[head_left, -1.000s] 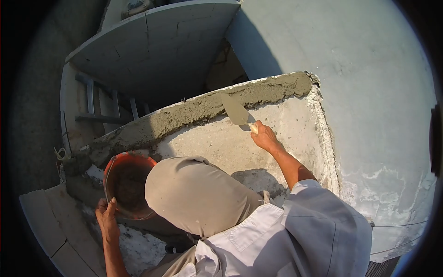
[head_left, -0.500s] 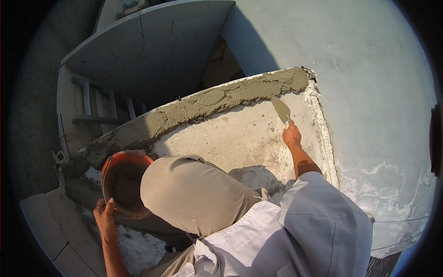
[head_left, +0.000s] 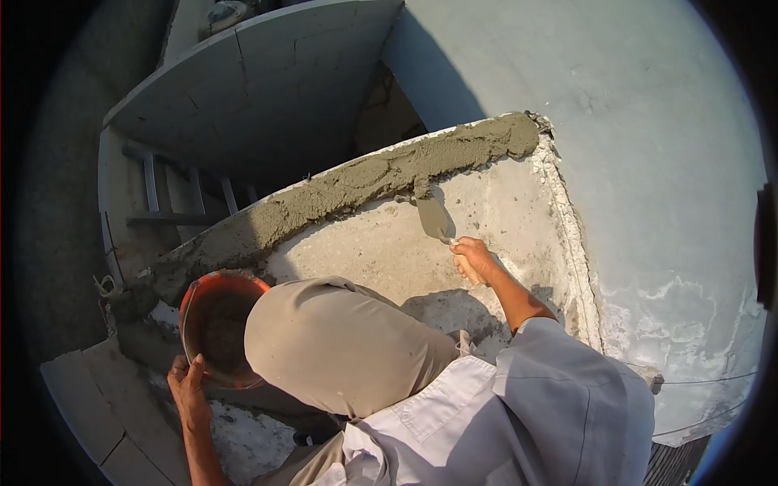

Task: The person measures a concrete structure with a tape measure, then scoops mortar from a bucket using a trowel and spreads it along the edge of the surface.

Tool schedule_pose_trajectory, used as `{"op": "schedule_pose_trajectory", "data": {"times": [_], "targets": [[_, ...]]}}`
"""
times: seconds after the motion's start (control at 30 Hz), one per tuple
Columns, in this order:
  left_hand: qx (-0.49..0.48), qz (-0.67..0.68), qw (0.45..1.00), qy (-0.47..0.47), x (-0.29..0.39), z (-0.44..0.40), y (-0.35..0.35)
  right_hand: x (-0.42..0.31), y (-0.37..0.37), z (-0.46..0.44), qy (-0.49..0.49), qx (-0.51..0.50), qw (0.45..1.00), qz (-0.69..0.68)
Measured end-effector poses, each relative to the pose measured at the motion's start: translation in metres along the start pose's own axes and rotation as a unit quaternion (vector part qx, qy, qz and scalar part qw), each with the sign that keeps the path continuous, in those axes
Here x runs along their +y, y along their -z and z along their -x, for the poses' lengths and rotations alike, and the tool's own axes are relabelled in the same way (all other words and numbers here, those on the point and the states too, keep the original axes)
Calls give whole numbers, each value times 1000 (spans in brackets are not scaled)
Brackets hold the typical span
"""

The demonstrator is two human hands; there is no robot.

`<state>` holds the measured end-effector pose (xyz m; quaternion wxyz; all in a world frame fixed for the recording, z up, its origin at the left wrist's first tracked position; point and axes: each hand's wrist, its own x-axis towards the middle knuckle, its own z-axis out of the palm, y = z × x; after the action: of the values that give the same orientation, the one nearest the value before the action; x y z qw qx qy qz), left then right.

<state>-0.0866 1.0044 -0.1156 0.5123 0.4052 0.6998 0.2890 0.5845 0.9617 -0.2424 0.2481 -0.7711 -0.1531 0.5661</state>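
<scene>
My right hand [head_left: 476,261] is closed around the wooden handle of a trowel [head_left: 435,217]. The blade points up and left, its tip touching the lower edge of a thick strip of wet grey mortar [head_left: 348,185] along the slab's far edge. A small lump of mortar sits at the tip. At the lower left, my left hand [head_left: 188,384] grips the rim of an orange bucket [head_left: 212,283], fingers partly hidden behind it. Inside the bucket is dark, shaded mortar, and my knee covers its right side.
A pale concrete slab [head_left: 356,239] lies before my knee. Beyond the mortar strip is a deep shaded opening with a metal ladder [head_left: 152,185] at its left. A smooth grey-blue wall [head_left: 648,186] rises at the right. Thin wires [head_left: 705,381] run at the lower right.
The trowel first swung right, off the mortar, then came back left to the strip's lower edge, where a lump now shows at its tip. My left hand stays on the bucket.
</scene>
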Motion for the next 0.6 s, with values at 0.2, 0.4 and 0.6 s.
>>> {"op": "schedule_pose_trajectory", "data": {"times": [0.2,0.4,0.6], "targets": [[2,18,1000,22,0,3,0,-23,55,-14,84,93,986,-113],[-7,28,999,20,-10,-1,9,-54,118,-62,180,438,809,348],[40,86,993,70,7,5,0,-103,39,17,382,294,774,410]]}}
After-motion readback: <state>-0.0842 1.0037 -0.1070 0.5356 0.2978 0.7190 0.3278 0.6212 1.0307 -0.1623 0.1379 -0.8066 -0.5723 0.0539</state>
